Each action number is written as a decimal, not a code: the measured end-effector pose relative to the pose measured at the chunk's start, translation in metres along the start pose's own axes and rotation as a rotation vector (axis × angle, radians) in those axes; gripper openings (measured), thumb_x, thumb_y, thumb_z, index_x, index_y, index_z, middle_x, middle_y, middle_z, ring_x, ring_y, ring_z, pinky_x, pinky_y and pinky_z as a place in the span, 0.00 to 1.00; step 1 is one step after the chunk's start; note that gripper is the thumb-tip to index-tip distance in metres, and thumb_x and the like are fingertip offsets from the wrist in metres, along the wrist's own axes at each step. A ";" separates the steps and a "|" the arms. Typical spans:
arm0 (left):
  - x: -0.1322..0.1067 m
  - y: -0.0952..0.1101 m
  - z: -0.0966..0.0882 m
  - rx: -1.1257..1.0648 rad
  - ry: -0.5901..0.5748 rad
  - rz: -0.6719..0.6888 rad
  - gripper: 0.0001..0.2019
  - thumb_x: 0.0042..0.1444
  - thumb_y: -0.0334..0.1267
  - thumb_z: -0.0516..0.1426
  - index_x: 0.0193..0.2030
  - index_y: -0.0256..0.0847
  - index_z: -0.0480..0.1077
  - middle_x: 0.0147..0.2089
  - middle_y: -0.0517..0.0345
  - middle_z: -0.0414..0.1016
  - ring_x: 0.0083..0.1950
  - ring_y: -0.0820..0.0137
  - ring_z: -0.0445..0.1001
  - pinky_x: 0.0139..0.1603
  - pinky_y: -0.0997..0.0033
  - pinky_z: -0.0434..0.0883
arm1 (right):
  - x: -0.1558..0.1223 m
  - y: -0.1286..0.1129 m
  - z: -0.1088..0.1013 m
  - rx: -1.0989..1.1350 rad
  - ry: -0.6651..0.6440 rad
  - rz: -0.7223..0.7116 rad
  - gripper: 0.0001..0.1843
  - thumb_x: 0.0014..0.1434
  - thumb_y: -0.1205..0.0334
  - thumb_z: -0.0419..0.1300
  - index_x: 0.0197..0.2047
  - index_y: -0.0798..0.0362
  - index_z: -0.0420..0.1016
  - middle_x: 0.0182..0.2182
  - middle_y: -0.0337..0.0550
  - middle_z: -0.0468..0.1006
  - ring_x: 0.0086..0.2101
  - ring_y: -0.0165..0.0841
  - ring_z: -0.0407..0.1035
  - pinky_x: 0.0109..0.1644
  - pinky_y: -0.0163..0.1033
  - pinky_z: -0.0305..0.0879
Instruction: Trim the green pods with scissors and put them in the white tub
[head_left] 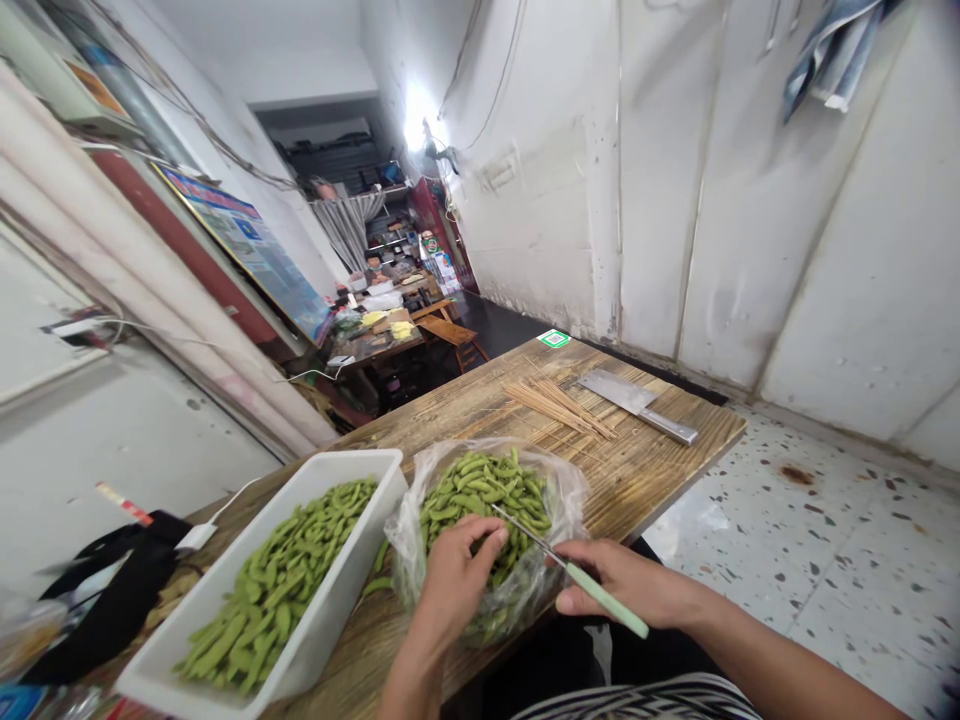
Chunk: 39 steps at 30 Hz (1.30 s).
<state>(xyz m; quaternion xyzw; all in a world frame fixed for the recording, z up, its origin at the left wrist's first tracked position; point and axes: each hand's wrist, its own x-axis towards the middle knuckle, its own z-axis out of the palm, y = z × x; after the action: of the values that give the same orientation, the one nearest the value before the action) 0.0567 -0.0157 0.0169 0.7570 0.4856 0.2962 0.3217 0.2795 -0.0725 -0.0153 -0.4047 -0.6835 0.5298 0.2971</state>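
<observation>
A clear plastic bag [566, 478] full of green edamame pods [480, 485] lies on the wooden table [637, 470] in front of me. My left hand [457, 575] reaches into the bag with its fingers curled among the pods, though I cannot make out one held pod. My right hand [626, 585] is closed on a pair of scissors with a pale green handle [604, 598], whose blades point up and left over the bag. To the left stands a white rectangular tub [352, 580] holding several more edamame pods [285, 580].
A cleaver [637, 403] and a bundle of bamboo skewers [559, 403] lie at the table's far end, by a green sticker [553, 338]. A black bag [112, 590] and a white charger sit at the left. A speckled floor lies to the right, a white wall behind it, cluttered tables beyond.
</observation>
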 end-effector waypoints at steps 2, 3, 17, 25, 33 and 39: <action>0.000 0.001 0.000 -0.004 -0.003 0.009 0.14 0.56 0.46 0.53 0.33 0.41 0.77 0.36 0.52 0.79 0.41 0.61 0.75 0.45 0.63 0.68 | 0.001 -0.004 0.002 0.029 0.007 0.007 0.21 0.57 0.45 0.61 0.39 0.56 0.73 0.25 0.33 0.62 0.26 0.26 0.55 0.29 0.30 0.53; 0.000 0.001 0.000 -0.004 -0.002 0.007 0.14 0.56 0.46 0.53 0.33 0.41 0.77 0.36 0.52 0.79 0.41 0.61 0.75 0.45 0.63 0.68 | 0.001 -0.006 0.004 0.040 0.014 0.016 0.21 0.57 0.45 0.61 0.38 0.56 0.72 0.24 0.33 0.61 0.25 0.26 0.54 0.27 0.29 0.52; 0.002 -0.003 -0.013 -0.080 -0.087 -0.075 0.13 0.52 0.46 0.59 0.27 0.40 0.78 0.30 0.56 0.73 0.36 0.65 0.71 0.41 0.67 0.65 | 0.012 0.004 0.018 0.356 0.000 0.198 0.21 0.54 0.45 0.63 0.36 0.54 0.68 0.16 0.27 0.60 0.13 0.21 0.54 0.14 0.25 0.52; 0.008 -0.001 -0.012 -1.057 0.159 -0.348 0.17 0.39 0.44 0.70 0.29 0.37 0.70 0.28 0.63 0.69 0.31 0.75 0.69 0.35 0.73 0.69 | 0.014 0.000 0.025 0.548 0.063 0.148 0.30 0.52 0.31 0.57 0.31 0.54 0.63 0.19 0.32 0.67 0.15 0.22 0.59 0.17 0.27 0.57; 0.014 0.000 -0.001 -1.180 0.259 -0.430 0.17 0.43 0.36 0.69 0.40 0.37 0.75 0.33 0.61 0.74 0.30 0.79 0.71 0.24 0.83 0.64 | 0.017 -0.002 0.031 0.516 0.016 0.153 0.31 0.50 0.33 0.60 0.38 0.54 0.63 0.21 0.30 0.66 0.17 0.21 0.59 0.18 0.26 0.59; 0.019 0.003 0.000 -1.265 0.395 -0.432 0.07 0.49 0.22 0.62 0.32 0.36 0.71 0.31 0.60 0.74 0.28 0.80 0.71 0.25 0.84 0.69 | 0.021 0.001 0.033 0.497 0.005 0.124 0.28 0.53 0.36 0.59 0.40 0.54 0.64 0.21 0.30 0.65 0.16 0.22 0.58 0.17 0.26 0.59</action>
<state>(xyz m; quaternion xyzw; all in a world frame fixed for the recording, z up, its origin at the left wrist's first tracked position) 0.0654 0.0003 0.0219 0.2427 0.4089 0.5838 0.6582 0.2422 -0.0701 -0.0257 -0.3619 -0.5054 0.6978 0.3560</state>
